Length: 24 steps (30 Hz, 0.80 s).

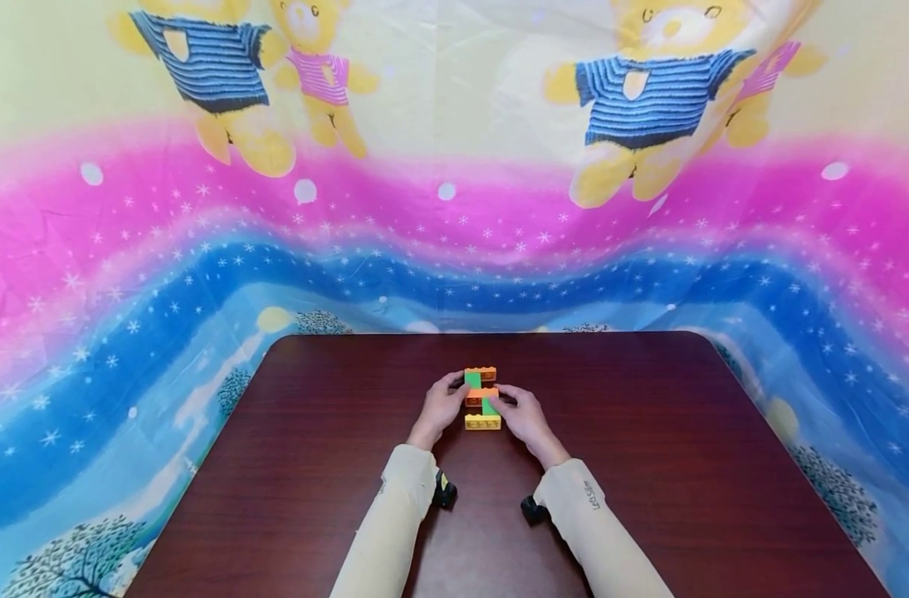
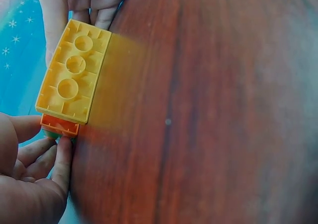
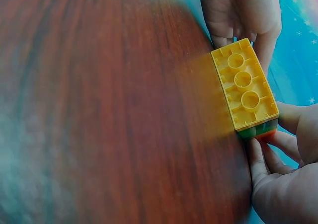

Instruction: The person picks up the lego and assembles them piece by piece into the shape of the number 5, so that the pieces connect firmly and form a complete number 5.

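Observation:
Joined toy building bricks lie in a zigzag stack on the table (image 1: pixel 334 465): a yellow brick (image 1: pixel 482 423) at the near end, then a green brick (image 1: pixel 489 407) on the right, an orange brick (image 1: pixel 475 400), another green brick (image 1: pixel 472 379) on the left, and a second orange brick (image 1: pixel 488 374) farthest away. From the left, my left hand (image 1: pixel 441 409) grips the stack around its middle. My right hand (image 1: pixel 529 419) pinches it from the right, thumb by the nearer green brick. Both wrist views show the yellow brick's hollow underside (image 2: pixel 74 70), which hides most of the stack.
A black wrist camera (image 1: pixel 445 490) sits on the left sleeve and another camera (image 1: pixel 533 509) on the right. Behind the table hangs a cloth (image 1: pixel 447 224) printed with bears, coming down along its back and side edges.

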Each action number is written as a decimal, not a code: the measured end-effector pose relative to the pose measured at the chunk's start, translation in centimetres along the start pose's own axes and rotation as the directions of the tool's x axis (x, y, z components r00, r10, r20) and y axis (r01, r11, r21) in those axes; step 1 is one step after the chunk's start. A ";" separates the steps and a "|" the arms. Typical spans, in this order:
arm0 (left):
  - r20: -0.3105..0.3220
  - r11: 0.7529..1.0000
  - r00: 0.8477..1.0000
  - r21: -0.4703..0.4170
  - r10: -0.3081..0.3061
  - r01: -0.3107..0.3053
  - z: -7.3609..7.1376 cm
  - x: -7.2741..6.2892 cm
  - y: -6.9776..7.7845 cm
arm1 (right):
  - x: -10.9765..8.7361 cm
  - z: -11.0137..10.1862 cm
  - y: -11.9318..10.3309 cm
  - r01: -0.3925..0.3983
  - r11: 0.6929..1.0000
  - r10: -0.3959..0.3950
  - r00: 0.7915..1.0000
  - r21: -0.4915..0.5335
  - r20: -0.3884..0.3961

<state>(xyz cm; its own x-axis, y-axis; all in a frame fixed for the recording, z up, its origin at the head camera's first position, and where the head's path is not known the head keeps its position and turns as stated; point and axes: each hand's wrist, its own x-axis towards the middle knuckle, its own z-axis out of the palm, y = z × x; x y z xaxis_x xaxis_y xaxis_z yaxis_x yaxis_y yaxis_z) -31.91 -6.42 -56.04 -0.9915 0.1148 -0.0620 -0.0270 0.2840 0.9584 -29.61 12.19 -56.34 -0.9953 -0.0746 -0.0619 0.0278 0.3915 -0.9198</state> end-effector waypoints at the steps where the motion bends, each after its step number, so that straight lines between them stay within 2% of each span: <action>1: 0.001 1.000 1.000 0.000 -0.001 0.001 0.0 0.0 0.0 | 0.0 0.0 0.0 -0.003 1.000 0.003 1.000 0.004 0.000; 8: -0.001 1.000 1.000 -0.016 -0.013 0.013 0.1 0.0 0.0 | -0.1 -0.1 -0.2 -0.003 1.000 0.003 1.000 0.012 0.012; 17: -0.010 1.000 1.000 -0.010 0.006 -0.006 0.0 0.0 0.0 | -0.2 -0.3 -0.3 0.000 1.000 0.000 1.000 0.020 0.013; 24: 0.024 0.999 0.999 0.011 0.032 -0.032 -0.7 -0.3 0.2 | -0.1 -0.6 -0.2 -0.003 1.000 0.003 1.000 0.005 0.015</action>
<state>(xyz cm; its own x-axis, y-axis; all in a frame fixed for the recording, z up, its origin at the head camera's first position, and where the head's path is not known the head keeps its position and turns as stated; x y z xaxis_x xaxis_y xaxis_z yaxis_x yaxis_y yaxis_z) -31.71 -7.07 -55.68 -0.9884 0.1470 -0.0384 0.0061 0.2910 0.9567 -29.55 12.65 -55.97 -0.9937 -0.0874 -0.0708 0.0316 0.3872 -0.9214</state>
